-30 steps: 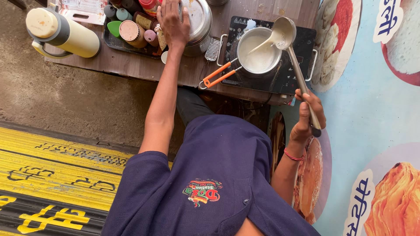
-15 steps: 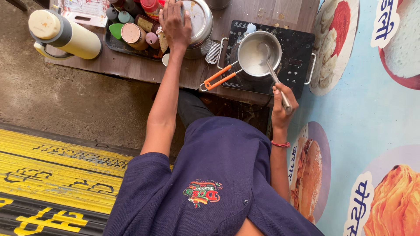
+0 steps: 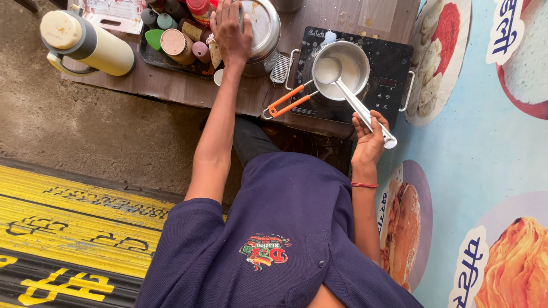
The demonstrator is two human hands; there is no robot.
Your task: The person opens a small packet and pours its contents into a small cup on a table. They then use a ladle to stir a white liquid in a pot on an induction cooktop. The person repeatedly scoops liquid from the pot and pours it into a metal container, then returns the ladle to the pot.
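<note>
My left hand (image 3: 231, 28) lies flat on the lid of a round steel pot (image 3: 265, 23) at the back of the wooden table. My right hand (image 3: 368, 137) grips the long handle of a steel ladle (image 3: 329, 70). The ladle's bowl holds pale milky liquid and sits over the left side of a steel saucepan (image 3: 357, 71) with the same liquid in it. The saucepan has an orange handle (image 3: 288, 101) and stands on a black induction cooktop (image 3: 391, 80).
A cream flask with a grey collar (image 3: 88, 40) lies at the table's left end. A dark tray (image 3: 154, 57) of small bottles and jars sits beside the pot, with a small metal strainer (image 3: 279, 67) near the cooktop. A painted wall rises on the right.
A second ago the ladle was held high, pouring liquid back into the saucepan. It then dipped into the pan and now comes up filled. My left hand stayed on the pot.
</note>
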